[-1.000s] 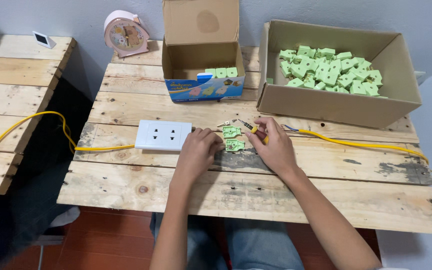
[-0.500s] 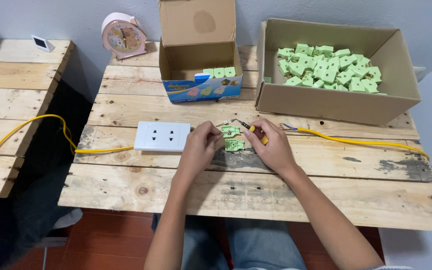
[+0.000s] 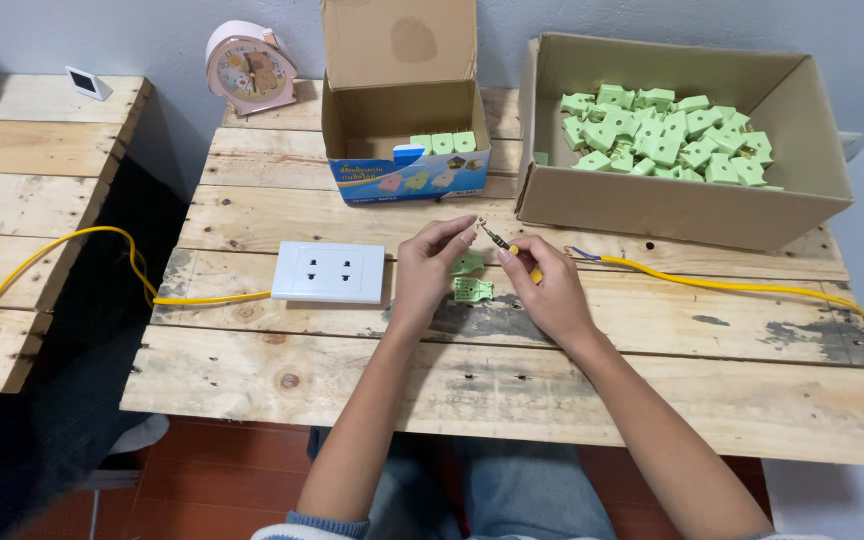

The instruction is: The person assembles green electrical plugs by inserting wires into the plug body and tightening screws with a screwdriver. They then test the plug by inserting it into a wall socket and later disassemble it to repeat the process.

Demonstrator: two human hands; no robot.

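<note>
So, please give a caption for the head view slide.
Two hands, left hand and right hand, hold a small screwdriver above green socket parts on a wooden table.

Bare forearms, sleeves pushed up — pale blue-grey cuffs near the elbows — and blue jeans.

screwdriver [image 3: 512, 250]: thin, yellow handle, dark tip tilted up-left, held above the desk.
green socket parts [image 3: 471, 278]: two small pieces, lying on the desk beneath.
</note>
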